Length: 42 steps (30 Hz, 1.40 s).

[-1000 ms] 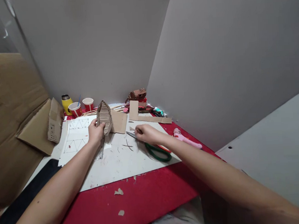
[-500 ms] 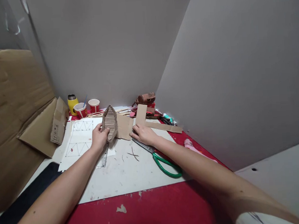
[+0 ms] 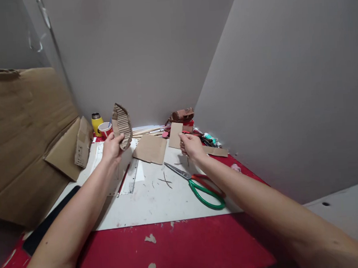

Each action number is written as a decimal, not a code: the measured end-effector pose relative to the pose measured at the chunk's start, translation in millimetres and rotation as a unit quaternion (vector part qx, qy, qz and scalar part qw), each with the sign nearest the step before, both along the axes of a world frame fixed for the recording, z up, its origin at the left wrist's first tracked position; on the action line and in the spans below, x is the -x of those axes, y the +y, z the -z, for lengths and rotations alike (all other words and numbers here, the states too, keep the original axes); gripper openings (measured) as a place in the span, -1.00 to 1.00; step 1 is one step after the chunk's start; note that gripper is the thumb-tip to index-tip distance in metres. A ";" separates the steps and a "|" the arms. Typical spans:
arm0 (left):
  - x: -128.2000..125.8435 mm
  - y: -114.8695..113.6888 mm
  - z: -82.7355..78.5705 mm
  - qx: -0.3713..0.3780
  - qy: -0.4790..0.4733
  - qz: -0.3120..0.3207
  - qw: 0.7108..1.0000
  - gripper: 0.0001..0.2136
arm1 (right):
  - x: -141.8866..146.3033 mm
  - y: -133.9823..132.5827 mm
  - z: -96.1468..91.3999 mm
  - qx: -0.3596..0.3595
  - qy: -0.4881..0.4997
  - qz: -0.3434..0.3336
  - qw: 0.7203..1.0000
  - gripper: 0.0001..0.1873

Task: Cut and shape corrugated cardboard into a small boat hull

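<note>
My left hand (image 3: 112, 149) is closed around the lower end of a boat-shaped corrugated cardboard piece (image 3: 123, 125), held up off the table with its ridged inside showing. My right hand (image 3: 192, 145) is raised with fingers pinched together; a thin dark sliver shows below them, too small to name. Just left of those fingers stands a small cardboard rectangle (image 3: 175, 135). Large scissors (image 3: 186, 176) with green and red handles lie beneath my right forearm, blades partly toward the middle. Between the hands lies a flat cardboard piece (image 3: 151, 149).
Thin crossed scraps (image 3: 165, 180) and a red pencil (image 3: 123, 179) lie on the white board (image 3: 135, 214). Behind are wooden sticks (image 3: 148, 131), a paper cup (image 3: 105, 129), a yellow bottle (image 3: 97, 124) and a brown case (image 3: 182, 115). Large cardboard (image 3: 23, 141) stands left.
My left hand has lifted the boat-shaped piece higher and tilted it. My right hand has moved up and right, off the scissor tips. The view has shifted slightly.
</note>
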State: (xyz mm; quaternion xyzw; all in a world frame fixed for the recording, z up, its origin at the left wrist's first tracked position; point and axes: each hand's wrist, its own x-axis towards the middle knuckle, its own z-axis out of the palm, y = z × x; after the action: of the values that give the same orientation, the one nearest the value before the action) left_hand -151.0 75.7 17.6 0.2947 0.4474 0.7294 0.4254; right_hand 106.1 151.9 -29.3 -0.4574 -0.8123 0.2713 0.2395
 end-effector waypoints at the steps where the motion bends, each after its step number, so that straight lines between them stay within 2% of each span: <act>1: 3.4 -4.0 -12.2 -0.005 0.000 -0.003 1.000 -0.79 | 7.9 -5.9 -1.3 0.004 -0.015 0.002 1.000 -0.67; 4: 9.8 -21.2 -44.4 -0.019 0.006 -0.005 1.000 -0.82 | 39.0 -33.9 1.9 -0.005 -0.098 -0.006 0.995 -0.70; 7: 13.6 -43.4 -63.4 -0.033 0.025 0.000 0.999 -0.80 | 59.1 -64.3 7.6 -0.032 -0.178 -0.036 0.983 -0.72; 11: 20.5 -72.6 -68.3 -0.050 0.070 0.008 0.996 -0.79 | 52.9 -90.3 4.7 -0.074 -0.252 -0.045 0.964 -0.69; 14: 24.5 -86.1 -67.1 -0.063 0.122 0.005 0.990 -0.76 | 53.9 -124.1 -4.8 -0.075 -0.269 -0.092 0.956 -0.66; 16: 23.9 -89.6 -68.1 -0.061 0.147 0.003 0.987 -0.74 | 68.0 -167.0 -12.1 -0.060 -0.258 -0.170 0.949 -0.65; 18: 20.1 -90.1 -70.5 -0.055 0.154 0.003 0.987 -0.73 | 88.5 -216.6 -19.6 -0.034 -0.228 -0.285 0.930 -0.64; 19: 17.3 -90.0 -71.7 -0.052 0.159 0.003 0.986 -0.74 | 98.0 -237.8 -23.4 -0.022 -0.191 -0.373 0.908 -0.54; 20: 14.5 -90.3 -72.6 -0.049 0.164 0.003 0.985 -0.74 | 104.7 -253.2 -27.1 -0.021 -0.106 -0.510 0.854 -0.40; 21: 11.8 -91.2 -73.1 -0.045 0.170 0.004 0.984 -0.75 | 107.3 -261.2 -30.1 -0.034 -0.031 -0.576 0.816 -0.36; 22: 9.5 -92.9 -73.1 -0.039 0.175 0.006 0.984 -0.75 | 104.9 -261.7 -31.9 -0.047 0.014 -0.579 0.814 -0.36; 23: 7.7 -95.2 -72.5 -0.034 0.182 0.008 0.983 -0.76 | 97.6 -255.4 -31.9 -0.060 0.036 -0.549 0.833 -0.38; 24: 6.5 -98.0 -71.4 -0.029 0.188 0.010 0.982 -0.76 | 86.1 -244.2 -29.8 -0.072 0.031 -0.486 0.871 -0.45; 26: 5.3 -103.1 -67.8 -0.017 0.197 0.017 0.980 -0.76 | 57.8 -217.7 -18.9 -0.080 -0.044 -0.324 0.942 -0.51; 27: 4.7 -104.4 -65.6 -0.010 0.199 0.021 0.980 -0.77 | 44.9 -207.6 -11.2 -0.090 -0.086 -0.252 0.960 -0.46; 29: 2.6 -102.5 -60.8 0.006 0.196 0.029 0.980 -0.77 | 29.9 -203.0 4.9 -0.075 -0.163 -0.175 0.968 -0.28; 30: 0.8 -99.1 -58.1 0.015 0.192 0.033 0.981 -0.78 | 29.2 -209.5 11.5 -0.050 -0.179 -0.178 0.966 -0.19; 31: -1.6 -94.3 -55.3 0.024 0.190 0.037 0.981 -0.77 | 32.9 -220.9 16.4 -0.034 -0.168 -0.210 0.962 -0.13; 32: -4.5 -88.6 -52.2 0.033 0.189 0.041 0.981 -0.76 | 39.9 -235.4 19.2 -0.026 -0.130 -0.277 0.952 -0.11; 33: -7.8 -82.6 -48.7 0.043 0.189 0.048 0.980 -0.75 | 49.0 -250.7 19.8 -0.014 -0.074 -0.379 0.922 -0.15; 34: -11.3 -76.9 -45.0 0.053 0.190 0.056 0.979 -0.73 | 58.2 -264.5 18.6 0.020 -0.020 -0.488 0.873 -0.28; 35: -14.8 -72.2 -41.0 0.065 0.193 0.066 0.977 -0.71 | 65.8 -275.0 15.8 0.071 0.022 -0.555 0.829 -0.40; 36: -17.9 -68.9 -36.9 0.076 0.198 0.077 0.974 -0.70 | 70.3 -281.0 11.9 0.110 0.062 -0.587 0.800 -0.46; 37: -20.6 -67.2 -33.0 0.086 0.204 0.089 0.971 -0.69 | 70.4 -281.8 7.5 0.132 0.098 -0.588 0.792 -0.50; 38: -22.8 -67.1 -29.2 0.097 0.212 0.102 0.967 -0.69 | 65.6 -277.5 2.9 0.140 0.129 -0.562 0.805 -0.54; 39: -24.4 -68.3 -25.7 0.109 0.221 0.117 0.962 -0.70 | 56.0 -268.8 -1.6 0.132 0.153 -0.513 0.835 -0.58; 41: -26.5 -72.9 -19.3 0.136 0.240 0.148 0.950 -0.72 | 25.8 -241.5 -8.6 0.090 0.168 -0.366 0.911 -0.69; 42: -27.2 -75.2 -16.4 0.152 0.249 0.166 0.942 -0.73 | 7.5 -224.9 -10.7 0.070 0.156 -0.295 0.940 -0.71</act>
State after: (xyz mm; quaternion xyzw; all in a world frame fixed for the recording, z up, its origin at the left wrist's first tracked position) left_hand -123.9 0.4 34.0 0.4688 0.5889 0.4753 0.4555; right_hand 98.6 -73.0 -18.6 -0.1651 -0.8422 0.4538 0.2395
